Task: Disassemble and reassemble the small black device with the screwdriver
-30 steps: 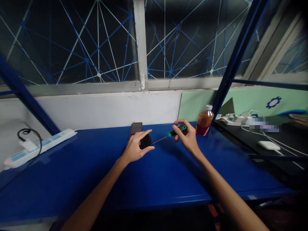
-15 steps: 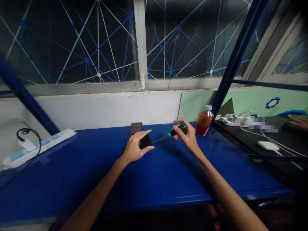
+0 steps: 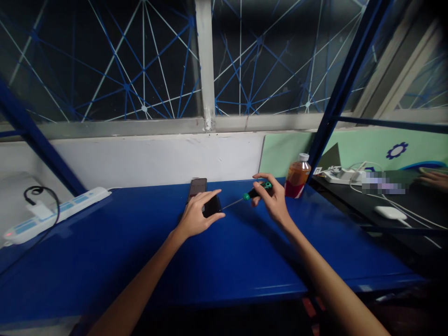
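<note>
Screwdriver lined up with a small black box

So the black box sits on the blue table, and the left hand has it from the left: thumb along the near side, fingers over the far side, opened about as wide as the box itself. The right hand is over to the box's right, holding a green-and-black screwdriver by the handle, one finger stretched out above it. The shaft slants down to the box's right side; honestly can't tell if the tip touches or stops just short.

Just behind the box and a bit left there's a dark phone-like slab, partly covered by the left hand. A capped bottle of amber drink stands well right of the box, slightly farther back. Well left of the box lies a white power strip. Way off to its right, another person's hand shows, kinda blurry.
</note>
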{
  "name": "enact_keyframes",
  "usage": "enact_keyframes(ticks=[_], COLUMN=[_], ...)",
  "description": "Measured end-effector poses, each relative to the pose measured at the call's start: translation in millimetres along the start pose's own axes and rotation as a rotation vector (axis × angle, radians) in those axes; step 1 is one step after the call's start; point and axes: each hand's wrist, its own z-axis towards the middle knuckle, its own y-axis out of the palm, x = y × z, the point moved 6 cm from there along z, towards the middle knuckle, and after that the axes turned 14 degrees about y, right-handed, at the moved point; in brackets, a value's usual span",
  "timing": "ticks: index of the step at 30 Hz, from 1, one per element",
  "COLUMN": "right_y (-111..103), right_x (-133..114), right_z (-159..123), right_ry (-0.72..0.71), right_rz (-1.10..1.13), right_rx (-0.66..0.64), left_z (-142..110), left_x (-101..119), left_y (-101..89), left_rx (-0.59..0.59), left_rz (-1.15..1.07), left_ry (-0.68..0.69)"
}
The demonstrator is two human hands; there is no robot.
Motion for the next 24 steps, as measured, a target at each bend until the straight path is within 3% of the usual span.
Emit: enact_keyframes(ticks=[4, 13, 20, 24], right_y=[3.0, -2.3, 2.7, 0.7], right_x=[0.9, 5.6, 2.9, 6.4], right_z=[1.5, 2.7, 3.5, 4.8], right_ry=[-0.007, 0.037, 0.002, 0.037], right_rz=[0.103, -0.034, 0.142, 0.078], right_rx=[-0.110, 0.087, -0.108, -0.022], left_z=[-0.6, -0.5, -1.5, -1.8], left_x=[-0.1, 1.2, -1.2, -1.1], left_y=[0.8, 0.1, 0.7, 1.9], left_rx=[0.000, -0.009, -0.004, -0.007], left_rz=[-0.003, -0.004, -0.001, 0.004], left_ry=[0.001, -0.006, -0.003, 0.010])
